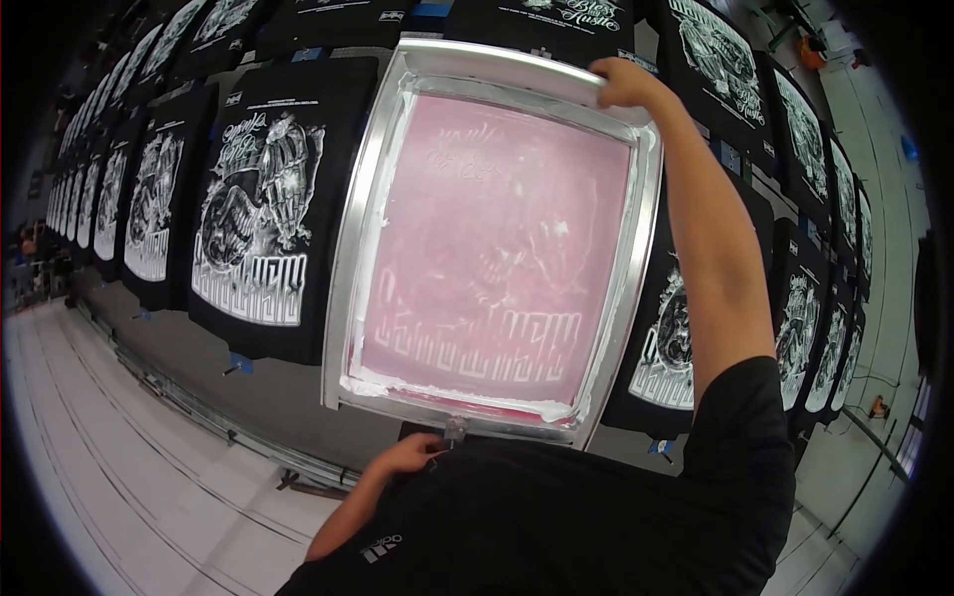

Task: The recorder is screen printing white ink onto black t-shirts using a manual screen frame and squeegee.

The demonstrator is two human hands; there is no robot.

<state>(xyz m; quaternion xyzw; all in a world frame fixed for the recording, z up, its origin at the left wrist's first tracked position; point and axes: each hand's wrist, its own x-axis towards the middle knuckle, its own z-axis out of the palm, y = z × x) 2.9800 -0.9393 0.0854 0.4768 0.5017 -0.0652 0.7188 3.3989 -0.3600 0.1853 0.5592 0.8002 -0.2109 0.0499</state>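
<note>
One rectangular metal screen frame [365, 228], fitted with pink mesh [497, 228], white paste [363, 385] smeared along its inner margins; positioned over the grey counter [268, 397], its near end toward the counter's near edge. Right hand [631, 85]: grasping the frame's far rail, close to its far right corner. Left hand [412, 453]: low, just beside a small fitting [454, 430] at the frame's near end; partly hidden, so whether it grips cannot be told. Black cloth pieces [253, 214], white-printed: in rows on both sides and beyond the frame.
</note>
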